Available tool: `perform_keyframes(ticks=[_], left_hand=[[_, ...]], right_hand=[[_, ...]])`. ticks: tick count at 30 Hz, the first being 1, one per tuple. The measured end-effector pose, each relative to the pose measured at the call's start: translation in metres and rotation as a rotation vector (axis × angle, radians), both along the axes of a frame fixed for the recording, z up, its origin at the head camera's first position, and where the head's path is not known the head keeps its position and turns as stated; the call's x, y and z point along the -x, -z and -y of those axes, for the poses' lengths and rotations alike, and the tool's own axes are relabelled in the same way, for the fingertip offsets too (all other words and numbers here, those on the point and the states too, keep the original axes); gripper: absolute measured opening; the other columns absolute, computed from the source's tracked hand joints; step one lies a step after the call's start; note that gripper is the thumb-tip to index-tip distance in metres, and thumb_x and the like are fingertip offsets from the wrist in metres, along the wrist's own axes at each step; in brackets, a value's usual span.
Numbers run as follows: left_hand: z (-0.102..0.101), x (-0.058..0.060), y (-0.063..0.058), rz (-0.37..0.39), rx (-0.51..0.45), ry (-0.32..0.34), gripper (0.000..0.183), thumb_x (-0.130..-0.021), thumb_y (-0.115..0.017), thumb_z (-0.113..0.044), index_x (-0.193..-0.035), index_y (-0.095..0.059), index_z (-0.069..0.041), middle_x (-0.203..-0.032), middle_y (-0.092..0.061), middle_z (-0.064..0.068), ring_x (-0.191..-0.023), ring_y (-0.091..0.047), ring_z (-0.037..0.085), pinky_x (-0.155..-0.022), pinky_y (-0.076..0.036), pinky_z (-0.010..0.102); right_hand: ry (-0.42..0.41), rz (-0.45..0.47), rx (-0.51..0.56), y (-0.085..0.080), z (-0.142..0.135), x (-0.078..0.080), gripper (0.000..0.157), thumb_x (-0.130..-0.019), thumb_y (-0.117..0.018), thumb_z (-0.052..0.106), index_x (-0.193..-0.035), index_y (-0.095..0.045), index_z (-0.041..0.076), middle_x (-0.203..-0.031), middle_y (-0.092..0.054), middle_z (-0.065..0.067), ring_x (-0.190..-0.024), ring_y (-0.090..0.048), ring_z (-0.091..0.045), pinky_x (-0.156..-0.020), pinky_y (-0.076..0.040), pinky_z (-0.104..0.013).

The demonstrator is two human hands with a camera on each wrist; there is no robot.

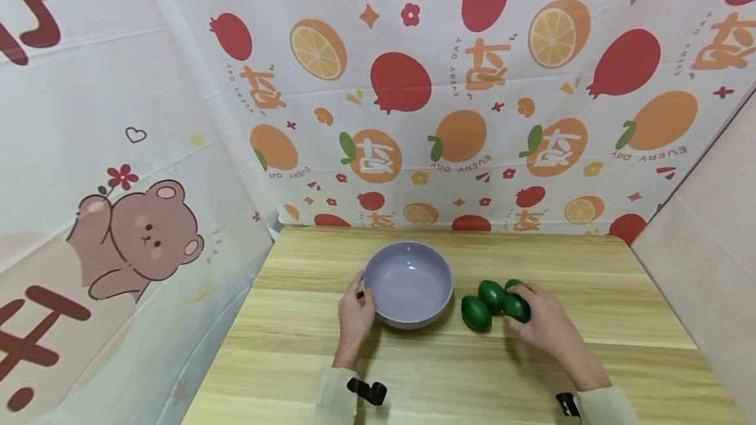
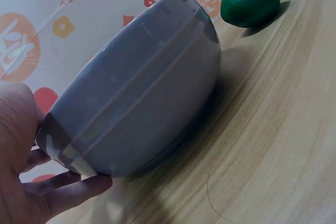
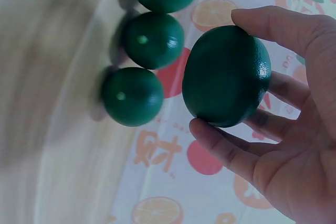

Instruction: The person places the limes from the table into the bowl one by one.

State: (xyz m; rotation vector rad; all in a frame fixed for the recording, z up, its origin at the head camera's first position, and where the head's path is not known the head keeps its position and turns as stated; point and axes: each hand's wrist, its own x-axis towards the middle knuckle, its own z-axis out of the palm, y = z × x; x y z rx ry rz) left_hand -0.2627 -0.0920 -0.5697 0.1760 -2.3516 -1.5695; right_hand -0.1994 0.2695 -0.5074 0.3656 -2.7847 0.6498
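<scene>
A purple-grey bowl (image 1: 410, 284) stands upright on the wooden table, with nothing inside it. My left hand (image 1: 356, 317) grips its left side, thumb at the rim and fingers around the outer wall (image 2: 142, 93). To the bowl's right, my right hand (image 1: 549, 326) pinches a dark green lime (image 3: 226, 77) between thumb and fingertips; the right wrist view shows it raised off the table. Three more limes sit close together beside it: one nearest the bowl (image 1: 476, 313), a middle lime (image 1: 492, 295) and a far lime (image 1: 512, 283) partly hidden behind the fingers.
The light wooden table (image 1: 449, 379) ends at a fruit-printed cloth (image 1: 401, 84) hanging behind it. A bear-printed cloth (image 1: 147, 235) hangs on the left, and a pale panel (image 1: 703, 235) borders the right side. Black straps with cameras sit on both wrists.
</scene>
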Motion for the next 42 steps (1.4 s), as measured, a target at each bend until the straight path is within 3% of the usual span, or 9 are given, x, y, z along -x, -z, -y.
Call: perform_keyframes(ticks=[7, 23, 42], left_hand=[[-0.001, -0.002, -0.002, 0.006, -0.015, 0.0, 0.048, -0.098, -0.058, -0.005, -0.146, -0.055, -0.006, -0.15, -0.055, 0.02, -0.113, -0.068, 0.044, -0.077, -0.064, 0.041], [0.001, 0.0, -0.001, -0.018, -0.001, 0.008, 0.047, -0.099, -0.058, -0.008, -0.146, -0.055, -0.007, -0.148, -0.056, 0.019, -0.111, -0.07, 0.042, -0.078, -0.064, 0.042], [0.001, -0.001, 0.0, 0.004, -0.003, 0.02, 0.048, -0.1, -0.057, -0.009, -0.147, -0.053, -0.008, -0.151, -0.054, 0.017, -0.112, -0.069, 0.041, -0.076, -0.064, 0.04]], right_hand=[[-0.013, -0.041, -0.009, -0.015, 0.002, 0.011, 0.05, -0.077, -0.087, 0.017, -0.121, -0.068, 0.002, -0.124, -0.065, -0.026, -0.104, -0.066, -0.043, -0.081, -0.058, -0.056], [-0.022, -0.032, -0.017, -0.041, 0.029, 0.028, 0.052, -0.083, -0.082, 0.024, -0.129, -0.066, 0.006, -0.135, -0.062, -0.024, -0.117, -0.062, -0.045, -0.093, -0.054, -0.062], [-0.098, -0.048, 0.018, -0.053, 0.059, 0.044, 0.053, -0.083, -0.082, 0.026, -0.13, -0.065, 0.008, -0.133, -0.063, -0.022, -0.116, -0.062, -0.042, -0.092, -0.055, -0.059]])
